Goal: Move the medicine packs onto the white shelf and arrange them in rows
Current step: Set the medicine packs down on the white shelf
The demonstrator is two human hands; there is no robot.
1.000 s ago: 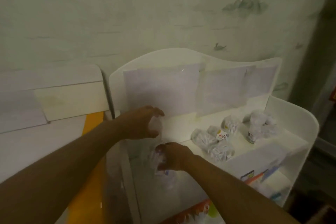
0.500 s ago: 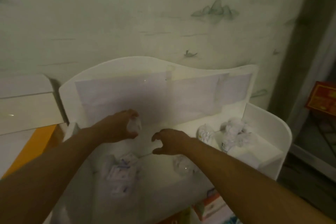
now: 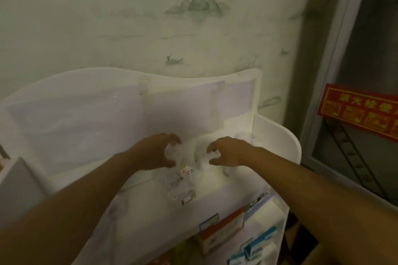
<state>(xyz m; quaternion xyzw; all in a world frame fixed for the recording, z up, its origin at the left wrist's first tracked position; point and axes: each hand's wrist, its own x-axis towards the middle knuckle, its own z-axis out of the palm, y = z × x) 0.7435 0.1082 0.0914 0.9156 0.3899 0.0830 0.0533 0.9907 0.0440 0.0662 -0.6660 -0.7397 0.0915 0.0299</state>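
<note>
The white shelf (image 3: 273, 133) stands against the wall, with several crinkly white medicine packs on its top tier. My left hand (image 3: 155, 153) curls round one pack (image 3: 174, 153) near the back panel. My right hand (image 3: 230, 153) curls round another pack (image 3: 202, 156) just to the right of it. A pack with a red-and-white label (image 3: 186, 171) lies below and between the two hands. More packs (image 3: 183, 197) lie nearer the front edge, blurred. Others sit at the far right corner (image 3: 247, 136), partly hidden by my right wrist.
Lower tiers hold boxed medicines, an orange-and-white box (image 3: 221, 232) and blue-and-white boxes (image 3: 256, 245). A red sign (image 3: 359, 112) hangs on a glass door at right. A white panel (image 3: 15, 183) stands at left. The patterned wall rises behind the shelf.
The view swung left so the shelf sits further right. Both hands moved rightward along the top tier; my right hand, empty half a second ago, now curls round a pack.
</note>
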